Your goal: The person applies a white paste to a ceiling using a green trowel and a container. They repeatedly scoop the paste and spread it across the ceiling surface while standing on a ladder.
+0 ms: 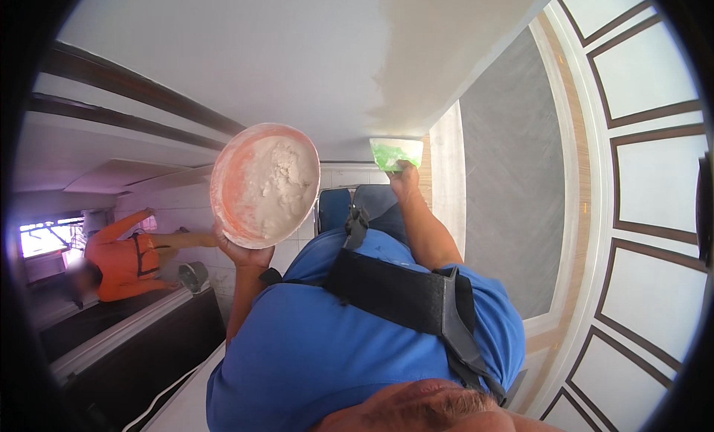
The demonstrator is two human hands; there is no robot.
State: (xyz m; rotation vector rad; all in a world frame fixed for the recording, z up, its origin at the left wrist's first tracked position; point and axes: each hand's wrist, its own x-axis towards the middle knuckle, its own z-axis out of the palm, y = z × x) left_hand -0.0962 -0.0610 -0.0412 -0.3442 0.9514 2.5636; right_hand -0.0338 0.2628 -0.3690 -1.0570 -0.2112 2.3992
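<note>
My left hand (249, 255) is closed on the lower edge of a round reddish bowl (229, 183), tilted so that its inside faces up. A thick mound of pale plaster (279, 183) fills its middle and right side, and smears coat the inner wall. To the right, my right hand (405, 180) grips a green plastic spreader (388, 157) by its near edge. Whitish plaster covers the spreader's far part. It is close to the wall (297, 67); whether it touches cannot be told.
A darker, damp-looking patch (424, 60) spreads over the wall above the spreader. At the left, a person in orange (126, 257) stands near a dark bucket (193, 276). Dark trim strips (149, 93) run along the left. White panels with brown frames (658, 186) curve along the right.
</note>
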